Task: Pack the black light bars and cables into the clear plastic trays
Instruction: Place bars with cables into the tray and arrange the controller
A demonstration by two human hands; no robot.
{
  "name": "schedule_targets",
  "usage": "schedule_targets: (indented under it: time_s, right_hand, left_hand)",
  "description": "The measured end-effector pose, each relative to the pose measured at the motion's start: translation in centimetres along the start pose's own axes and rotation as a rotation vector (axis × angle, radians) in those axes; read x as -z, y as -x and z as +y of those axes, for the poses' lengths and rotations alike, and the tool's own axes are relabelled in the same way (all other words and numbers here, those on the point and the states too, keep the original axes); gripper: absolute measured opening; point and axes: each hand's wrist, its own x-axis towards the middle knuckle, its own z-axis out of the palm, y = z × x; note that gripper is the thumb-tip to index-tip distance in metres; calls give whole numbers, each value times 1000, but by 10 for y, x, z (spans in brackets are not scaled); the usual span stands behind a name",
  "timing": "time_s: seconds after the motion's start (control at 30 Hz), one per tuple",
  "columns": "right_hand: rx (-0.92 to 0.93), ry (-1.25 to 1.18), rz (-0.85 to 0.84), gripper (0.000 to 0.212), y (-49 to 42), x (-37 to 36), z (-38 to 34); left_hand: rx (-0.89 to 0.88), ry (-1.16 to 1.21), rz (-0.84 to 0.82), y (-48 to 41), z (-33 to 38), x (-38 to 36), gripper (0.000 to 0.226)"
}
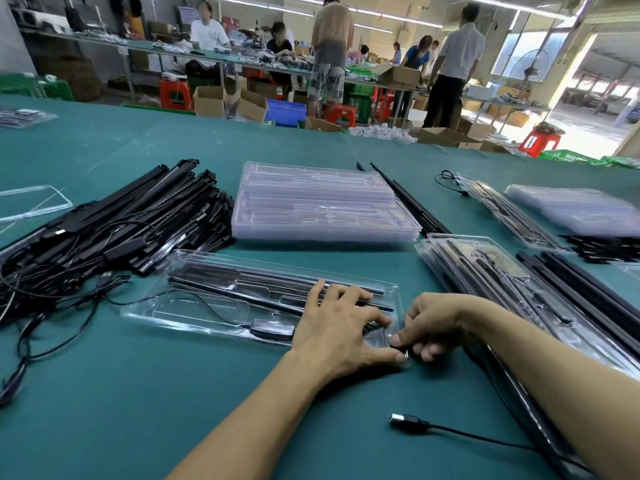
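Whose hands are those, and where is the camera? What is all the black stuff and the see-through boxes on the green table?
There is no machine: these are a person's two bare hands. The picture comes from a camera worn on their head, looking forward and down. On the green table lies a clear plastic tray holding long black light bars and a thin black cable with a small black box. The left hand rests on the tray, fingers spread. The right hand pinches at the tray's right end with curled fingers; what it pinches is too small to tell. Left of it sits a heap of black bars and cables, behind it a stack of clear trays, on the right filled trays. A loose black plug lies in front.
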Motion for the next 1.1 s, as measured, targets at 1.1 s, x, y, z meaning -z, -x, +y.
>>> schedule_targets:
  time_s: [1.1]
  right_hand:
    - [209, -953, 404, 12, 29, -42, 7]
  left_hand:
    - [717, 168, 397, 82, -149, 96, 31]
